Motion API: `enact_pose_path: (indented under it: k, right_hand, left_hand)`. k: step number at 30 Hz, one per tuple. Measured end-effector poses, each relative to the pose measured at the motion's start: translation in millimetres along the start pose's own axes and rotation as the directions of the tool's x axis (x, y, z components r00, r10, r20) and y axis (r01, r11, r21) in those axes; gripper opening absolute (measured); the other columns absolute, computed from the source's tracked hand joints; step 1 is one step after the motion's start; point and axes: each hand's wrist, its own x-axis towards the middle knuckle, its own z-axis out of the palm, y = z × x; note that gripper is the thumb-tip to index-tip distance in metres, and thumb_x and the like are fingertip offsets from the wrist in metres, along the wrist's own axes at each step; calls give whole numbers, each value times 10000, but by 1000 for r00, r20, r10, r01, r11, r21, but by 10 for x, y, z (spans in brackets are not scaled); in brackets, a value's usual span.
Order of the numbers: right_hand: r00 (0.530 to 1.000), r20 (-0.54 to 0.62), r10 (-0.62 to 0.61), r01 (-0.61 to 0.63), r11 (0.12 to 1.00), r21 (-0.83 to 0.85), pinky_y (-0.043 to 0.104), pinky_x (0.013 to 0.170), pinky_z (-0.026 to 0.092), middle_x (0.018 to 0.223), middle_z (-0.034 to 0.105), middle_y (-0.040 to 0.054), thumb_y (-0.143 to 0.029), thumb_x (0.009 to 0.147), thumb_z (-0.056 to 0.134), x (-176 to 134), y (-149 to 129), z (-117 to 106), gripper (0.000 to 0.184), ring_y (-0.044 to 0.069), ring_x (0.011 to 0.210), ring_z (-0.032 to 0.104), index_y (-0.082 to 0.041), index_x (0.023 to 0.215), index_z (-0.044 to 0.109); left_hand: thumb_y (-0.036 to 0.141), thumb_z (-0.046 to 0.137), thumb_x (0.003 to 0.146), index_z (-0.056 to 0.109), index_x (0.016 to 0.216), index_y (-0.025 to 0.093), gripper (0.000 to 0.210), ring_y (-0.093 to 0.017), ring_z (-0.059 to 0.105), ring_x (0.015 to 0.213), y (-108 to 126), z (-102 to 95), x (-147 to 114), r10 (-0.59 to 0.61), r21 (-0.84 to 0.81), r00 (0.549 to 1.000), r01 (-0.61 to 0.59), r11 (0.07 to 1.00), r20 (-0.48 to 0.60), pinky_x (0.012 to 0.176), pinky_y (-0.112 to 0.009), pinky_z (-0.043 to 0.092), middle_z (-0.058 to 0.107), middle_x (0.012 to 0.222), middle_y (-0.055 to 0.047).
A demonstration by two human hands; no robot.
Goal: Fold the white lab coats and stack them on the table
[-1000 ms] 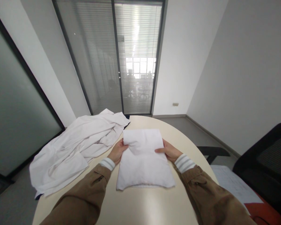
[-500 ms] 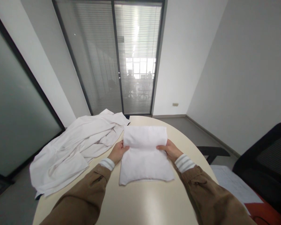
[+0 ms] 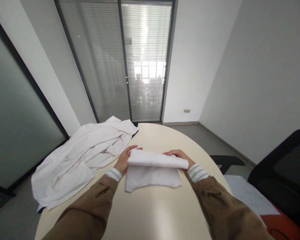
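A folded piece of white cloth, perhaps a garment, lies on the table in front of me. Its far part is turned over toward me as a thick flap that stands a little above the lower layer. At the left end of this flap, my left hand grips the cloth, thumb and fingers around the fold. My right hand is behind the right end of the flap and holds it, the fingertips partly hidden by the cloth.
A loose heap of white fabric covers the left side of the round-edged table, with dark cloth peeking out beneath. To the right stand a black chair and papers on a red surface. A glass door with blinds is beyond.
The far part of the white cloth has come over toward me, making the piece shorter. Both hands have moved to the back of the fold.
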Motion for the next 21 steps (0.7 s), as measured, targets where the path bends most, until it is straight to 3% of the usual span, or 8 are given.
enact_pose_path:
  k: [2,5,10,14,17,21]
  right_hand:
    - [1000,-8,19,-18,997,72,478,924,536,1133,732,139,-436,588,864,-8,-11,29,322,322,1034,696,-182,731,727]
    - [999,-46,18,-11,989,151,473,926,537,1247,683,139,-422,639,851,-31,-10,75,312,290,1052,693,-180,745,685]
    - [998,-61,-16,24,992,122,458,973,514,1153,728,109,-381,677,842,-20,27,69,367,250,1055,691,-209,975,715]
    - [996,-88,25,-10,985,174,456,918,541,1193,713,121,-399,636,853,11,65,35,280,270,1008,706,-182,753,721]
    - [993,-116,26,3,971,239,447,884,551,1204,709,111,-379,626,857,19,90,32,279,260,975,712,-179,691,673]
    - [994,-106,25,-1,974,225,435,885,546,1191,711,113,-368,636,845,15,91,39,284,258,998,701,-176,669,639]
  left_hand:
    - [407,836,655,669,1153,178,573,-306,687,1026,-11,-21,18,-43,39,999,43,998,-7,896,-425,529,739,1097,-137]
    - [446,772,724,708,1112,165,483,-309,682,1019,-41,-41,38,-107,159,994,110,981,-27,856,-379,533,759,988,-115]
    - [392,740,730,702,1093,161,432,-258,698,845,-102,-46,49,-151,93,985,158,983,-83,723,-331,537,753,865,-72]
    - [285,729,677,655,1057,179,402,-178,664,690,-135,-70,72,-161,-41,977,157,987,-138,645,-269,506,705,754,-4]
    - [231,715,653,614,1020,191,383,-157,642,641,-158,-86,101,-180,-105,969,164,981,-168,626,-258,498,665,705,26]
    - [316,620,786,583,1060,175,311,-184,665,694,-190,-78,142,-166,-69,958,154,986,-236,672,-302,521,675,749,-10]
